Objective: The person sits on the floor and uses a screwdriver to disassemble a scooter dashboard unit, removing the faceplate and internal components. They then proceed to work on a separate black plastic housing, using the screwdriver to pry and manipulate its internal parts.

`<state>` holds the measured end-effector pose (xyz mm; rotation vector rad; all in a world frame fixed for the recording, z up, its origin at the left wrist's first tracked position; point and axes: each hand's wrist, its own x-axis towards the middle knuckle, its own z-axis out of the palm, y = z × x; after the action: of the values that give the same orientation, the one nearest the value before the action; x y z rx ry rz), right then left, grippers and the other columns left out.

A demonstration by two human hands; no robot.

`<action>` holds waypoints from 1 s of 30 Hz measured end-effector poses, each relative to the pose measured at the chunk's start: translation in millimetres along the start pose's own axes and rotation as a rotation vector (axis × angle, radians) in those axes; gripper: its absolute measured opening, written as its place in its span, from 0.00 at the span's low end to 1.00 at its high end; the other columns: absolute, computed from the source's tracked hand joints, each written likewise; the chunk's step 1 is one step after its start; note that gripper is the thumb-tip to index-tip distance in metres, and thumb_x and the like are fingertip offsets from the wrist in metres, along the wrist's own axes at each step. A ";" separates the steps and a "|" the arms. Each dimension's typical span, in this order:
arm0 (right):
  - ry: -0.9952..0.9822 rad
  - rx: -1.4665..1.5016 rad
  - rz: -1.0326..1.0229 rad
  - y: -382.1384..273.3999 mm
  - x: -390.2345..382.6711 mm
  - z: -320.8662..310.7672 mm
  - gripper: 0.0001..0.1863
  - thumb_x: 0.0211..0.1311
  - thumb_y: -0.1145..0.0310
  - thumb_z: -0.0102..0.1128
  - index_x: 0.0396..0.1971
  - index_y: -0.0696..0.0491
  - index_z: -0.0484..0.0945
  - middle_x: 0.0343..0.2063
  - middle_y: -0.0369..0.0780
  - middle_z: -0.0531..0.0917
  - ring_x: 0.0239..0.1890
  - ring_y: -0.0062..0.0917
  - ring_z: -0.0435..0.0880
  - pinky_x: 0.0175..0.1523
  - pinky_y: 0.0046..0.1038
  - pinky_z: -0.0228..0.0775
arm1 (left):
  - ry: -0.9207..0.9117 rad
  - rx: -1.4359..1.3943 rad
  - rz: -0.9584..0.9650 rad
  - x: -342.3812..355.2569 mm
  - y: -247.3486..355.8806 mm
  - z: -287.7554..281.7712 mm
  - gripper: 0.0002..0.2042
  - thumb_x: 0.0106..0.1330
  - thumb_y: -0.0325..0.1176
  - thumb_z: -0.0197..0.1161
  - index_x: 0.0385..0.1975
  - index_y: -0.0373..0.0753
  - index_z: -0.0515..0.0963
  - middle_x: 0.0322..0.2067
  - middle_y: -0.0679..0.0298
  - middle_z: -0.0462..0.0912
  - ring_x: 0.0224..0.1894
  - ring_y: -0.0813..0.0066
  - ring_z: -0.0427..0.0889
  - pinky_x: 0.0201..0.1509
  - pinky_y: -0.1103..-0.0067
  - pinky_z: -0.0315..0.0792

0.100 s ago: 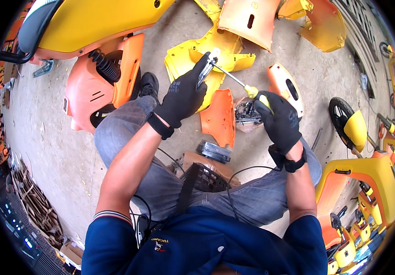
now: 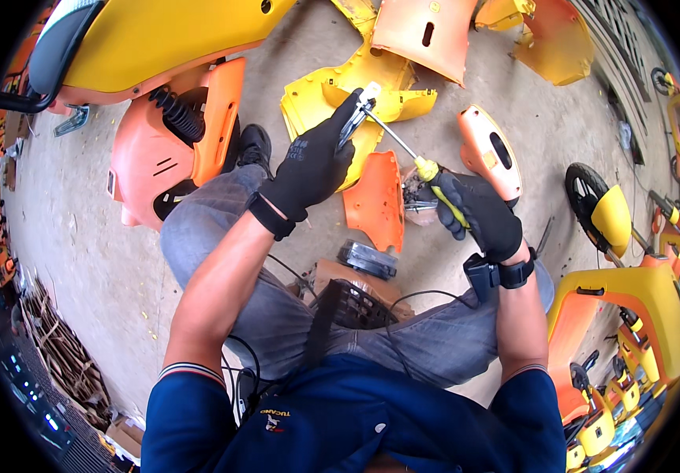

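Observation:
My left hand (image 2: 308, 169), in a black glove, grips a small silver part with a white end (image 2: 369, 93) and holds it up in front of me. A screwdriver (image 2: 427, 169) with a yellow handle runs from that part toward my right hand (image 2: 483, 214). Its shaft tip meets the part near the white end. My black-gloved right hand is wrapped loosely round the handle, with the back of the hand turned up and the fingers on its near side. What exactly the tip touches is too small to make out.
Below my hands lie an orange panel (image 2: 375, 203) and a yellow shell (image 2: 308, 98). Loose hardware (image 2: 420, 197) sits partly behind my right hand. A yellow and orange scooter body (image 2: 166, 47) stands at far left, a yellow-orange frame (image 2: 632, 292) at right. Cables cross my lap.
My right hand has rolled round the screwdriver handle and shifted slightly down, showing its fingers. My left hand and the small part have barely moved.

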<state>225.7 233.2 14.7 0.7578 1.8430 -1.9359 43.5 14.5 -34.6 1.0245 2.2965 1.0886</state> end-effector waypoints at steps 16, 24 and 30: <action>0.510 -0.736 -0.692 16.6 13.0 9.2 0.20 0.58 0.68 0.70 0.49 0.56 0.78 0.35 0.44 0.82 0.36 0.37 0.82 0.43 0.34 0.73 | 0.033 -0.064 -0.019 4.5 -9.6 -1.5 0.34 0.62 0.25 0.56 0.72 0.41 0.59 0.36 0.41 0.81 0.37 0.45 0.82 0.42 0.62 0.75; 0.590 -0.903 -0.747 14.8 11.5 18.1 0.20 0.57 0.67 0.68 0.50 0.55 0.79 0.33 0.45 0.81 0.35 0.42 0.80 0.42 0.39 0.72 | 0.007 -0.046 -0.051 4.0 -10.7 -4.1 0.34 0.62 0.25 0.56 0.72 0.43 0.59 0.34 0.41 0.81 0.36 0.44 0.82 0.41 0.61 0.74; 0.296 -0.318 -0.452 14.5 7.1 14.2 0.14 0.65 0.64 0.63 0.46 0.56 0.79 0.27 0.38 0.81 0.26 0.29 0.79 0.32 0.29 0.71 | 0.031 0.027 0.045 0.5 -16.6 -2.2 0.34 0.62 0.24 0.56 0.71 0.43 0.61 0.38 0.43 0.81 0.39 0.45 0.82 0.43 0.61 0.74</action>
<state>226.9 218.7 -1.1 0.5834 2.6122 -1.7690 34.4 6.7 -46.2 1.0817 2.3291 1.1018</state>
